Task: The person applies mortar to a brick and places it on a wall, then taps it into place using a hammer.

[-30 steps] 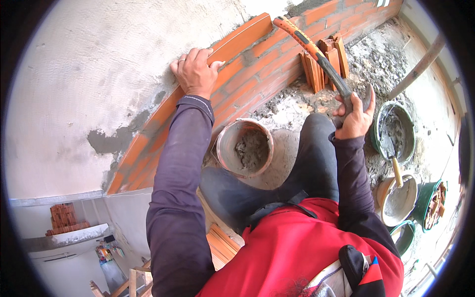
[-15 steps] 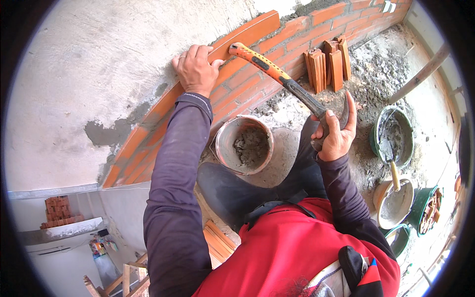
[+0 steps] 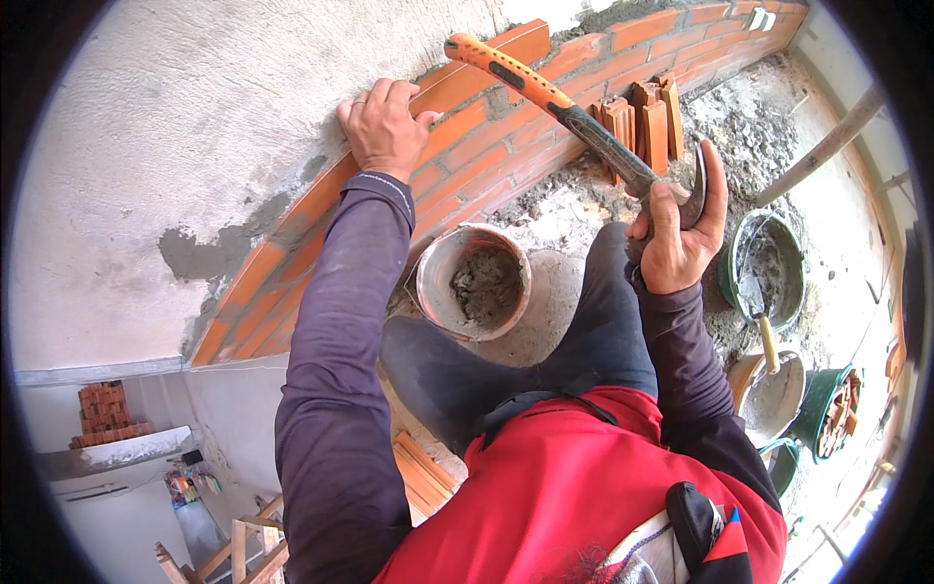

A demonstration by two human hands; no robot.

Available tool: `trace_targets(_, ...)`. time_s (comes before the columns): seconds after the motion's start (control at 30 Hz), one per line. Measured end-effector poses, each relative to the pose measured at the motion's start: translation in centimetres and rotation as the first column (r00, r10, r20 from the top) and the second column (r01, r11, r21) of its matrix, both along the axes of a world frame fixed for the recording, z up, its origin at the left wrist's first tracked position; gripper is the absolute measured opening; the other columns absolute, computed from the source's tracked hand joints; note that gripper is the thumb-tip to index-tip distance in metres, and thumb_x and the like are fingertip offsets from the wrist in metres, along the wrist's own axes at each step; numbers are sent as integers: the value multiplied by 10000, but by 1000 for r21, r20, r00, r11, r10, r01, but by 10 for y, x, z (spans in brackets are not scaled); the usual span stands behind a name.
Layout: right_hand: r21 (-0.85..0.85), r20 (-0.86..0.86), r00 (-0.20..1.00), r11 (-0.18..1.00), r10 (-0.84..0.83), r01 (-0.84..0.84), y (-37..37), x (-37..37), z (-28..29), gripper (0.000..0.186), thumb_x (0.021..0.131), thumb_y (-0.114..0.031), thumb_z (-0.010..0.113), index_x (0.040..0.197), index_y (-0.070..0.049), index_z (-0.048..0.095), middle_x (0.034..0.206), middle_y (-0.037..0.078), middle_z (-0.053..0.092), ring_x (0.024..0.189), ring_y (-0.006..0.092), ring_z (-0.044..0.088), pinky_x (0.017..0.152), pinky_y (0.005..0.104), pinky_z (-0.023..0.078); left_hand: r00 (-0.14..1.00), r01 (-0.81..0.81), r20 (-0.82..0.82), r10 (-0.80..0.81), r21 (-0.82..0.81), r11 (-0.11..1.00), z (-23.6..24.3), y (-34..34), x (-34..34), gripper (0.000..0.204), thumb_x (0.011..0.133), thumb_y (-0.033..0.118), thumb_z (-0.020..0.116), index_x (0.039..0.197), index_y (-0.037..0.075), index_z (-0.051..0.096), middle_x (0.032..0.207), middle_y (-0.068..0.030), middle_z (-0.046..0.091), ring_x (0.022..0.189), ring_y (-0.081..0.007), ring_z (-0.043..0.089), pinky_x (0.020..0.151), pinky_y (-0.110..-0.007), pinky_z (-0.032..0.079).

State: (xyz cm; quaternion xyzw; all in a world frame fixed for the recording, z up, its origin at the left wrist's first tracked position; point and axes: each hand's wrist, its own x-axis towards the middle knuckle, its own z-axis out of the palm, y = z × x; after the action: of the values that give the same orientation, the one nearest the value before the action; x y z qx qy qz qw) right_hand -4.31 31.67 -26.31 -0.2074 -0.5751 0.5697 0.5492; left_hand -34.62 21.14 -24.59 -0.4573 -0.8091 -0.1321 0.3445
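Observation:
My right hand [image 3: 678, 238] grips a claw hammer [image 3: 574, 117] by its metal head, with the curved claw showing beside my fingers. The orange and black handle points up and left, its butt end over the top brick of the wall. My left hand [image 3: 384, 131] lies on the top edge of the brick wall [image 3: 467, 161], fingers over the brick and thumb along its face. It holds no tool. Under my left fingers is an orange brick [image 3: 486, 68] of the upper course, close against the rough plastered wall.
Between my knees stands a bucket of mortar [image 3: 486, 282]. Several upright bricks [image 3: 657, 127] stand by the wall. At right are a green tub [image 3: 769, 263] with a trowel [image 3: 767, 341], a pale bucket [image 3: 773, 399] and a green bucket of brick pieces [image 3: 827, 414]. A wooden pole [image 3: 822, 151] leans at far right.
My right hand has moved up and slightly right, lifting the hammer so its handle end rises off the brick's face to the top edge. My left hand stays on the brick.

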Motion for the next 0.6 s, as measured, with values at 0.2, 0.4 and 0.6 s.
trace_targets(0.2,-72,-21,1000,997,-24,22,1,3,8,593,907,12,530,1455,-56,315,749,62,619,470,60,479,437,199,413,999,23,29,-22,-23,999,3,-3,-3,427,601,331,864,949,182,668,957,29,656,911,-192,617,889,-390,368)
trace_targets(0.4,-277,-22,993,955,-114,104,27,65,-25,385,943,-117,509,1306,-28,418,774,172,658,433,113,489,412,227,413,992,117,38,-117,-19,993,27,-35,4,464,621,324,857,1013,161,670,976,5,664,918,-199,620,895,-385,380)
trace_targets(0.6,-538,221,963,804,-157,254,58,151,-143,191,939,-211,554,1048,-77,471,766,171,650,440,133,502,387,257,412,992,126,27,-124,-146,981,37,-68,-2,565,654,414,828,1140,183,655,1149,-1,652,1066,-227,576,918,-414,372)
